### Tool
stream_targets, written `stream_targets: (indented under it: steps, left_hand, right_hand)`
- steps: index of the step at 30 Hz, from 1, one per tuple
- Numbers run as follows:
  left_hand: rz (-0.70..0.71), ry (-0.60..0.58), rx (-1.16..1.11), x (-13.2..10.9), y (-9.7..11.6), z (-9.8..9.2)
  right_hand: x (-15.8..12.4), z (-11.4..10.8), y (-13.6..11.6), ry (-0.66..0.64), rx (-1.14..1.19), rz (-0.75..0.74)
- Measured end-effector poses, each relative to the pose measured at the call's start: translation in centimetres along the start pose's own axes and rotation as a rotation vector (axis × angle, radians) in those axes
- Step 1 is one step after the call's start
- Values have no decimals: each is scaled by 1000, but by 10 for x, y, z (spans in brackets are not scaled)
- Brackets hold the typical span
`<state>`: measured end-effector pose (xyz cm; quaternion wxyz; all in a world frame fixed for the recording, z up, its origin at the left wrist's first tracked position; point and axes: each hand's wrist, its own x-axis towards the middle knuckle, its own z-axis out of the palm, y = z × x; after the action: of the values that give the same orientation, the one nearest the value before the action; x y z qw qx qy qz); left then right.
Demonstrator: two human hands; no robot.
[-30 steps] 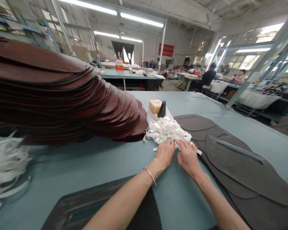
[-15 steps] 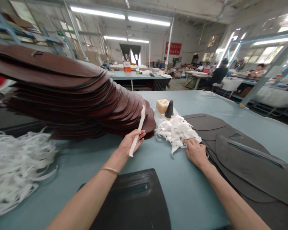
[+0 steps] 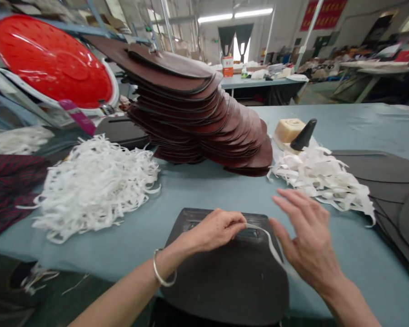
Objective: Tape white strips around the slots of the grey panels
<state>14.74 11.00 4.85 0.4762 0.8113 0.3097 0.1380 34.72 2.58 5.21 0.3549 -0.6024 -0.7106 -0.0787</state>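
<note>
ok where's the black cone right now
In the head view, the black cone is right of centre, beside the cream block, beyond the right pile of white strips.

- Thin white flat strip (image 3: 271,247) I'm pinching: matt, cloth or paper, can't tell.
- Black rounded slotted panel (image 3: 225,277) under my wrist: leather-like, smooth, mostly matt, shinier round the slot.
- Silver round metal bangle (image 3: 156,265) on me: smooth, shiny.
- Tall stack of reddish-brown curved leather-like sheets (image 3: 194,109): smooth, soft sheen.
- Blue-green flat tabletop (image 3: 197,186): smooth, low sheen.
- Cream squarish block (image 3: 289,130): waxy-looking.
- Black tapered cone (image 3: 304,135): smooth, plastic-looking.
- Red oval plastic-looking disc (image 3: 54,63): very glossy.
- Dark red-striped cloth (image 3: 10,195): soft, matt.
</note>
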Motion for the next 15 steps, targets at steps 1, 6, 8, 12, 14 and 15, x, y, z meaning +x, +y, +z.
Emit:
stream_targets:
  steps: [1, 6, 8, 12, 14, 15]
  left_hand:
    - [-19, -28, -4, -8, 0, 0]
    - [-215, -162, -58, -52, -26, -12]
    - [-279, -177, -75, -67, -40, -18]
    - [-330, -116, -90, -92, -52, -25]
    - [-321, -162, -125, -104, -51, -25]
    - [-315, -195, -145, -110, -49, -24]
  right_hand:
    - [-5, 6, -11, -163, 57, -24]
    - [-37, 21, -23, -845, 411, 183]
    - [-40, 20, -18, -887, 503, 255]
    - [-43, 17, -9, -938, 590, 360]
    - [-50, 13, -7, -1010, 651, 438]
    - [-56, 11, -6, -1049, 685, 477]
